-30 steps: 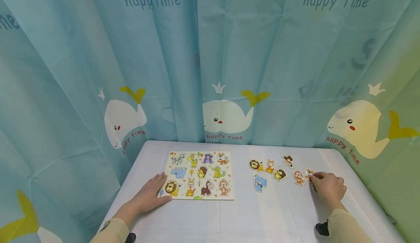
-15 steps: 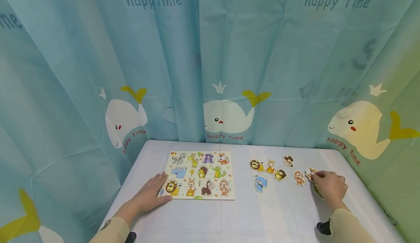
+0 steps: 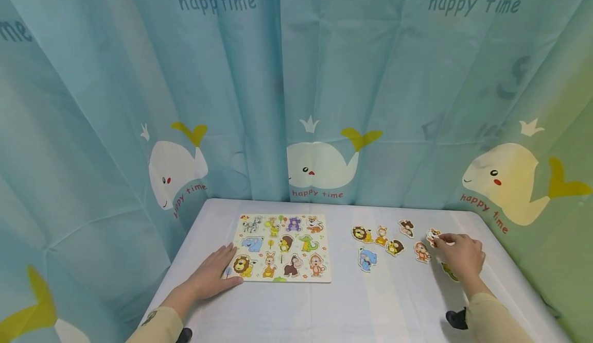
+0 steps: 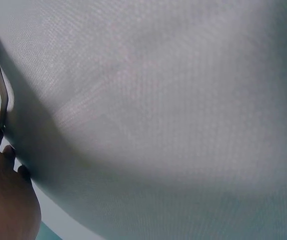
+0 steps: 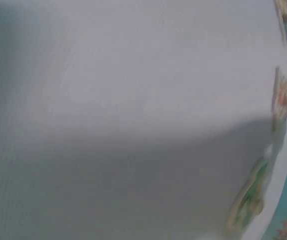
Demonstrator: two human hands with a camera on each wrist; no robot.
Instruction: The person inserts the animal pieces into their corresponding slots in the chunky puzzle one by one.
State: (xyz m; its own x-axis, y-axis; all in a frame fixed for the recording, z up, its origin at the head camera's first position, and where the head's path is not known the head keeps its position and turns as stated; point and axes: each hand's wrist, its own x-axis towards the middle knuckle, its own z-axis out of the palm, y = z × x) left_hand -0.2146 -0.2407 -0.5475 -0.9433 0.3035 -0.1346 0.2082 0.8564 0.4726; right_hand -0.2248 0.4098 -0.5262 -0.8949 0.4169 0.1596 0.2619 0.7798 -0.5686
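Note:
My left hand (image 3: 207, 275) lies with straightened fingers on the left edge of a wooden animal puzzle board (image 3: 306, 280). In the left wrist view that hand (image 4: 8, 205) and the board's edge (image 4: 2, 90) show at the far left. Between thumb and fingers, my right hand (image 3: 461, 258) pinches an orange-and-white tiger puzzle piece (image 3: 432, 236), partly covered by the fingertips. Close beside are a monkey piece (image 3: 422, 253) and a green crocodile piece (image 3: 448, 272), the latter partly hidden by the hand. The crocodile piece (image 5: 248, 200) appears blurred in the right wrist view.
Between board and right hand lie lion (image 3: 361, 234), kangaroo (image 3: 381, 235), hedgehog (image 3: 395, 247), elephant (image 3: 367, 259) and brown gorilla-like (image 3: 406, 228) pieces. All rest on a white-covered table (image 3: 343, 307). A blue whale-print curtain (image 3: 324, 85) hangs behind its far edge.
My right hand has shifted slightly away and to the left with the tiger piece, baring more of the crocodile piece. The left hand stays on the board.

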